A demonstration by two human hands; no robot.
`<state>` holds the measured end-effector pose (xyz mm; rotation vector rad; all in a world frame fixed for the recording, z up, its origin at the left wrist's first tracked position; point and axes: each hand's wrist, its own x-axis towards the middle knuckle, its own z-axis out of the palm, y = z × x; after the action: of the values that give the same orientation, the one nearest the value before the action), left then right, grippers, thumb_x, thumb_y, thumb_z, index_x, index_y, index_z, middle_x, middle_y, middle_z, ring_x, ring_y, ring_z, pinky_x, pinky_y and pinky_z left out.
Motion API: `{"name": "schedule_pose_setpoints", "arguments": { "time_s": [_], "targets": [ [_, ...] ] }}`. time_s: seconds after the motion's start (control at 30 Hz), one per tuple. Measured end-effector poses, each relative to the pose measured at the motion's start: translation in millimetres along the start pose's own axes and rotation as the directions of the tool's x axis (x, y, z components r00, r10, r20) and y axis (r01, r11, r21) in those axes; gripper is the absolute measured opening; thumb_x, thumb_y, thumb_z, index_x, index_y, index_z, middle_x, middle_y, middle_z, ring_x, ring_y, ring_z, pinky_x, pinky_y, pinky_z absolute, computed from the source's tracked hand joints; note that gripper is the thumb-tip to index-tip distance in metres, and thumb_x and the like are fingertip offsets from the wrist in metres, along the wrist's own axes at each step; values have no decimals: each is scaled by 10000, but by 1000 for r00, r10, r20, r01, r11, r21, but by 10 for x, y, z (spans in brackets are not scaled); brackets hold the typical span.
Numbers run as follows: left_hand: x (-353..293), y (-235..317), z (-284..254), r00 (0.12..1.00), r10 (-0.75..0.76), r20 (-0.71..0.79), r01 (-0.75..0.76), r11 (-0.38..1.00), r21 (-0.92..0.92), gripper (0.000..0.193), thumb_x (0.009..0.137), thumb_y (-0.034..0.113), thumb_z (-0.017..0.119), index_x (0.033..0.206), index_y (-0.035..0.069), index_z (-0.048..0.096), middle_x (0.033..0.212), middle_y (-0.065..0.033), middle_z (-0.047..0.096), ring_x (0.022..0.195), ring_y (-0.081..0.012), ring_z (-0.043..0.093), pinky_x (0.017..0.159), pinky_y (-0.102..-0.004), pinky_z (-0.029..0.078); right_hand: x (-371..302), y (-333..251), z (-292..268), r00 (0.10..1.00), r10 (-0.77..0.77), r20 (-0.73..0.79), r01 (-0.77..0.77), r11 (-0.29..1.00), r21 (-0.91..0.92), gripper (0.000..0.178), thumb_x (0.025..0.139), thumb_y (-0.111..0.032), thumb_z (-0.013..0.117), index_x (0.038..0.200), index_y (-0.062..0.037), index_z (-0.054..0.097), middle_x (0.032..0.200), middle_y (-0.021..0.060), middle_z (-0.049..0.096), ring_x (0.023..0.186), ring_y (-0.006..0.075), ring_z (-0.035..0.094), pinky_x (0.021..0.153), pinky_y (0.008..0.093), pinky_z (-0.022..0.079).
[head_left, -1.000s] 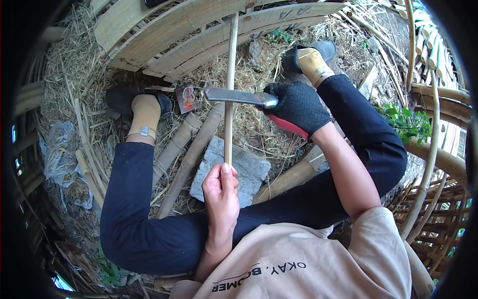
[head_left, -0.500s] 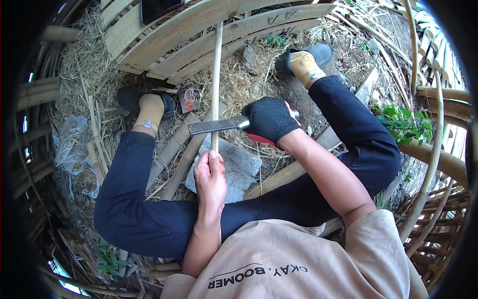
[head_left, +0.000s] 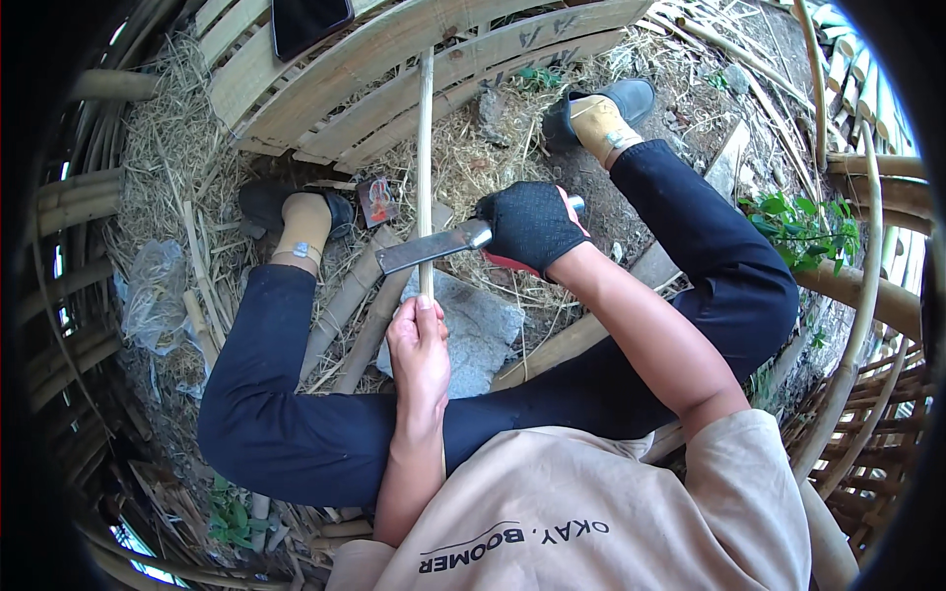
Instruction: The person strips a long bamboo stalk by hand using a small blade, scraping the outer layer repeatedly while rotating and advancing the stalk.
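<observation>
Clear plastic [head_left: 155,295] lies crumpled on the straw [head_left: 163,148] at your far left. Next comes your left shoe [head_left: 258,205], with the pale slats [head_left: 335,84] beyond it and a phone [head_left: 310,25] resting on them. Lengths of bamboo [head_left: 333,297] lie between your legs, with a small red packet [head_left: 377,201] near their upper ends. Your bare left hand [head_left: 419,350] is clamped on the strip [head_left: 426,148], thumb on top; the strip stretches away from you, its far end in front of the slats. Just beyond your thumb, the knife [head_left: 443,244] crosses over it, though you cannot tell how deep the edge sits. A grey stone [head_left: 478,330] lies beneath, to the right of that hand. Your gloved right hand [head_left: 532,231] is wrapped firmly around the knife's handle. Farther right are your right shoe [head_left: 631,101], a leafy plant [head_left: 803,231] and stacked poles [head_left: 867,79].
</observation>
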<state>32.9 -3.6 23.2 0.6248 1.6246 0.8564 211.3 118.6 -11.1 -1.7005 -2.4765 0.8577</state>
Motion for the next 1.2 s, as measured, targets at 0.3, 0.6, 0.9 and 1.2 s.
{"name": "schedule_pose_setpoints", "arguments": {
  "time_s": [0.3,0.6,0.9,1.2],
  "targets": [
    [-22,31,-51,1000,-3,-4,3,1000,-19,340,1104,248,442,829,71,533,626,77,386,524,-11,298,460,-225,222,39,-17,-31,998,-12,-68,9,999,-43,158,775,-295,685,838,-165,750,744,133,709,744,344,717,679,461,561],
    [-102,34,-76,998,-54,39,58,994,-95,308,1101,219,443,849,68,536,612,91,368,502,-3,281,443,-227,201,71,275,-199,983,97,-159,-104,994,-39,207,828,-338,685,898,-159,763,782,143,718,770,350,712,730,462,560],
    [-65,-123,-44,988,147,-56,-131,964,231,300,1068,157,470,813,19,548,612,6,446,539,-77,414,514,-296,334,-133,-198,-181,996,19,88,-22,999,28,218,788,-331,692,879,-143,752,804,169,714,787,383,703,747,479,562],
    [-115,-130,-94,980,195,-50,-165,921,353,273,1061,127,461,829,15,550,605,-23,454,521,-96,426,504,-312,334,91,96,-135,992,85,-95,-86,996,-8,186,798,-294,669,862,-143,758,792,166,717,780,372,711,740,466,565]
  ]
}}
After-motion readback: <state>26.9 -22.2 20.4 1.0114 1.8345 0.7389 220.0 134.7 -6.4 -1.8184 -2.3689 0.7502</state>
